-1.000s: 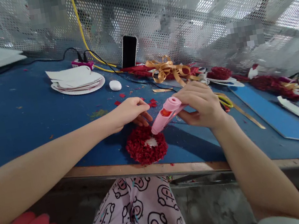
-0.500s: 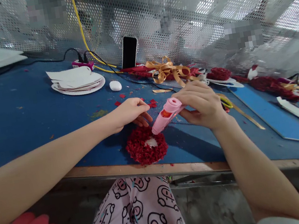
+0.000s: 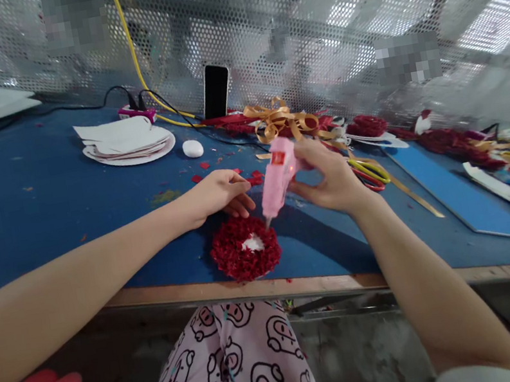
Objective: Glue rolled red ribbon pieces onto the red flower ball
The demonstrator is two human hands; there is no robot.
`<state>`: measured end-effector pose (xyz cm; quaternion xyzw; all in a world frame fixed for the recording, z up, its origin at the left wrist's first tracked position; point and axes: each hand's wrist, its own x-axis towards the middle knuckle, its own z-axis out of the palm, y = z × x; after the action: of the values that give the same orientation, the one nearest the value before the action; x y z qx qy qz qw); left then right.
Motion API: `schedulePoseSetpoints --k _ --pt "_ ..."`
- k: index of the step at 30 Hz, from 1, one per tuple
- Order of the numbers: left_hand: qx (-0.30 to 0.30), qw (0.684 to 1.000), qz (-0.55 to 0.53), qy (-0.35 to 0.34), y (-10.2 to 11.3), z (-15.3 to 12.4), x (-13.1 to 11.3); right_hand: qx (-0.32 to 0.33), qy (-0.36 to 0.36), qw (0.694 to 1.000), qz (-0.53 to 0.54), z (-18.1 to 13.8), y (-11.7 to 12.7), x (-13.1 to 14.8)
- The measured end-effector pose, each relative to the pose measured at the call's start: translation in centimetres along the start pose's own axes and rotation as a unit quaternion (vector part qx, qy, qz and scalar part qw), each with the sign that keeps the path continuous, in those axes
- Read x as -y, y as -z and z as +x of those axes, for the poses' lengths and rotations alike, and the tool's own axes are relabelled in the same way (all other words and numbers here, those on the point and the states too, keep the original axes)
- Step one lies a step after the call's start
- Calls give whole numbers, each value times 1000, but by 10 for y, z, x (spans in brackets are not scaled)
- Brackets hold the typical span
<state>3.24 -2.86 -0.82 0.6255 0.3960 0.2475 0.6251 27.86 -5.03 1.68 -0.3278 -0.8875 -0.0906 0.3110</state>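
My right hand [image 3: 327, 172] grips a pink glue gun [image 3: 276, 177], tilted nozzle-down. Its metal tip points at the right rim of a round dark-red ruffled wreath [image 3: 226, 254] with a white centre; I cannot tell whether they touch. Just behind the wreath, my left hand [image 3: 221, 196] has thumb and forefinger pinched together, the other fingers curled beneath. A small gathered red ribbon piece [image 3: 255, 178] shows at those fingertips. The wreath lies flat on the blue tabletop [image 3: 129, 199] near the front edge.
Red scraps [image 3: 197, 178] dot the table. Behind are a white case [image 3: 192, 148], stacked white card discs [image 3: 130, 145], a propped phone [image 3: 216, 91] and gold ribbon [image 3: 287, 121]. Scissors [image 3: 372, 173] and a blue board [image 3: 461, 195] lie right. A yellow cable [image 3: 133, 48] hangs against the mesh.
My right hand has swung the glue gun more upright, its nozzle now at the wreath's right rim. My left hand keeps its pinch, and the view has shifted slightly.
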Motion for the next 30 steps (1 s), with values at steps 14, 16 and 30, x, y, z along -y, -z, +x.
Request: schedulePoseSetpoints --k 14,16,30 --pt "-27 996 12 -82 -2 -3 -4 101 -395 884 -227 -36 -5 -71" --pt "-25 996 13 -88 -3 -2 -3 -32 -306 928 -209 -29 -7 -61" --pt "-19 994 -8 -110 -4 -1 0 -109 -131 980 101 8 -29 29"
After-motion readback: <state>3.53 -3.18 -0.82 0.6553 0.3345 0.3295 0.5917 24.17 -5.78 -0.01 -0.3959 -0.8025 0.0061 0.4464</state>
